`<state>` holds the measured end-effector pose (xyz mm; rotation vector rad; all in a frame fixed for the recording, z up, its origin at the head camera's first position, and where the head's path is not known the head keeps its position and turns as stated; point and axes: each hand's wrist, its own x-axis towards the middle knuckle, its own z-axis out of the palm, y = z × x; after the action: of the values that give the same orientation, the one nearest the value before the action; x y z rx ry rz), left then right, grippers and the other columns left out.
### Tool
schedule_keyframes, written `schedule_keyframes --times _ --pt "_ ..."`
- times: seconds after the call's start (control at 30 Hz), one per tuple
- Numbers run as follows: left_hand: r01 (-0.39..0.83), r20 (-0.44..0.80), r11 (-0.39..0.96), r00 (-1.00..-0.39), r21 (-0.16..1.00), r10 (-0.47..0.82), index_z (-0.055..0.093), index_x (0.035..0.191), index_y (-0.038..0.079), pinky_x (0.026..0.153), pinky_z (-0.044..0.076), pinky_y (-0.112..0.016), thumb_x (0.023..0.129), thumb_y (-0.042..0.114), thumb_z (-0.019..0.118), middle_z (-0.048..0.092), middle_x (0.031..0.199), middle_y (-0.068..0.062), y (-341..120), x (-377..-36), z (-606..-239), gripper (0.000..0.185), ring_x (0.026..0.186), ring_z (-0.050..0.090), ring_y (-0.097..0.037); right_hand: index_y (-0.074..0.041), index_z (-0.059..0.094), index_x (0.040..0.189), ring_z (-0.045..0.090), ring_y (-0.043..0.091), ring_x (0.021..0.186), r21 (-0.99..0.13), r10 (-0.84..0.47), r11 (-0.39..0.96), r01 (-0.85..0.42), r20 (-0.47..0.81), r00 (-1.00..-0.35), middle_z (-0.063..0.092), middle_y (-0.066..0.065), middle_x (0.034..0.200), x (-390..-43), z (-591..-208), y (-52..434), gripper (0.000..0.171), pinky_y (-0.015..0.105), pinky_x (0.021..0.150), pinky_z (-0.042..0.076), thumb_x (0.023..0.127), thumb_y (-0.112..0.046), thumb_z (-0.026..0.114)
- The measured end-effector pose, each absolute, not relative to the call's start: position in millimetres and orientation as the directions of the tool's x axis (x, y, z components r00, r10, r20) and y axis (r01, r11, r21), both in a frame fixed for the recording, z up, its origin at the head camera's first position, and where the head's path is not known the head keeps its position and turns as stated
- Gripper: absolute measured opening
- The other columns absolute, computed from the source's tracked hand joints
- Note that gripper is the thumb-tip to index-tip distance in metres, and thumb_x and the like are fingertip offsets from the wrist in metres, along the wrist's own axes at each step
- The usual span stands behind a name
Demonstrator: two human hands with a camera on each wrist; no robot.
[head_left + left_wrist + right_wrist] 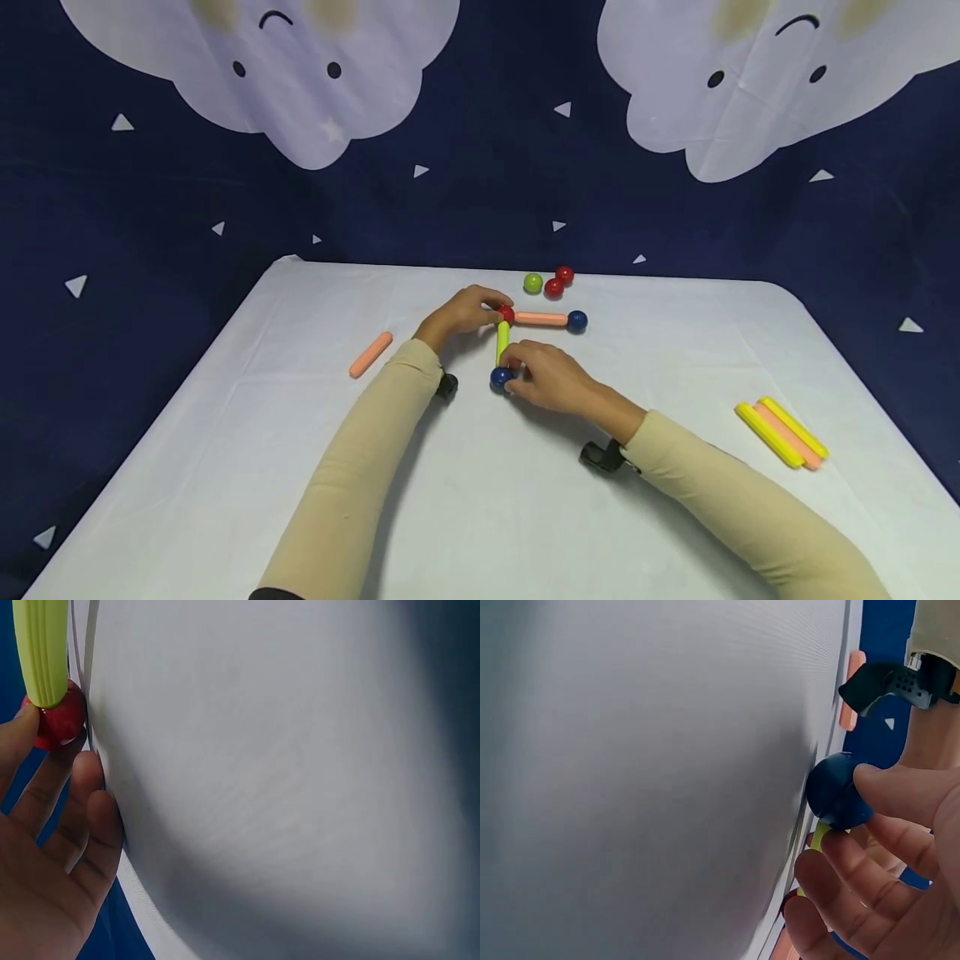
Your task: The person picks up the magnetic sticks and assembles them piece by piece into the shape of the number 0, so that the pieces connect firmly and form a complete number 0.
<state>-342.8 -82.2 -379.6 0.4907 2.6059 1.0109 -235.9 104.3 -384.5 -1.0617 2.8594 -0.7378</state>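
Against a dark-blue, cloud-printed backdrop (487, 200), at a white tabletop (480, 517).
Pinching the red ball (506, 315) between thumb and fingers of the left hand (463, 310), at the corner of the green stick (503, 340) and the orange stick (542, 319); grasping a blue ball (500, 381) at the green stick's nearer end between thumb and fingers of the right hand (553, 378); loosely bending the other fingers of each; slanting both beige sleeves (352, 467) inward, reaching farther across with the left.
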Motion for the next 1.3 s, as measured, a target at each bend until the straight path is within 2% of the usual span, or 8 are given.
schedule_keyframes --times 0.33,0.53,0.8,1.07,1.3 --pt "0.212 -0.135 0.69 -0.901 0.692 0.412 0.063 0.133 0.015 0.1 0.046 -0.036 0.096 0.015 0.061 0.063 0.136 -0.009 -84 -348 -382 0.037 0.124 0.054 -0.024 -0.011 0.067 0.106 0.06 0.014 0.079 -0.44 -0.614 0.663 -0.606 0.143 -0.776 0.068 0.003 0.097 -243 -386 101 0.022 0.027 0.072 0.049 0.086 -0.013 0.075" --pt "0.184 -0.139 0.686 -0.912 0.704 0.387 0.063 0.133 0.016 0.093 0.046 -0.034 0.097 0.014 0.061 0.063 0.135 -0.01 -83 -350 -379 0.036 0.115 0.055 -0.022 -0.012 0.066 0.106 0.059 0.015 0.078 -0.449 -0.611 0.661 -0.601 0.143 -0.778 0.068 0.003 0.096 -247 -385 102 0.021 0.028 0.071 0.048 0.086 -0.013 0.074" --pt "0.176 -0.146 0.699 -0.915 0.693 0.376 0.063 0.133 0.016 0.1 0.045 -0.037 0.097 0.014 0.061 0.063 0.136 -0.01 -85 -349 -379 0.036 0.119 0.054 -0.021 -0.011 0.066 0.109 0.059 0.013 0.079 -0.467 -0.613 0.658 -0.59 0.122 -0.781 0.069 0.004 0.098 -247 -385 103 0.023 0.027 0.072 0.048 0.087 -0.012 0.073" --pt "0.174 -0.148 0.699 -0.915 0.694 0.375 0.064 0.132 0.016 0.091 0.046 -0.031 0.097 0.014 0.062 0.064 0.134 -0.01 -83 -349 -379 0.036 0.114 0.056 -0.02 -0.009 0.066 0.115 0.062 0.017 0.084 -0.477 -0.589 0.679 -0.558 0.1 -0.802 0.071 0.008 0.103 -246 -381 110 0.026 0.034 0.078 0.053 0.09 -0.011 0.069" --pt "0.192 -0.137 0.701 -0.913 0.687 0.385 0.064 0.132 0.015 0.103 0.046 -0.039 0.096 0.013 0.062 0.064 0.135 -0.011 -85 -348 -381 0.036 0.124 0.056 -0.025 -0.006 0.066 0.117 0.066 0.019 0.086 -0.489 -0.576 0.681 -0.544 0.1 -0.811 0.072 0.01 0.104 -249 -380 126 0.027 0.037 0.081 0.054 0.09 -0.011 0.066"
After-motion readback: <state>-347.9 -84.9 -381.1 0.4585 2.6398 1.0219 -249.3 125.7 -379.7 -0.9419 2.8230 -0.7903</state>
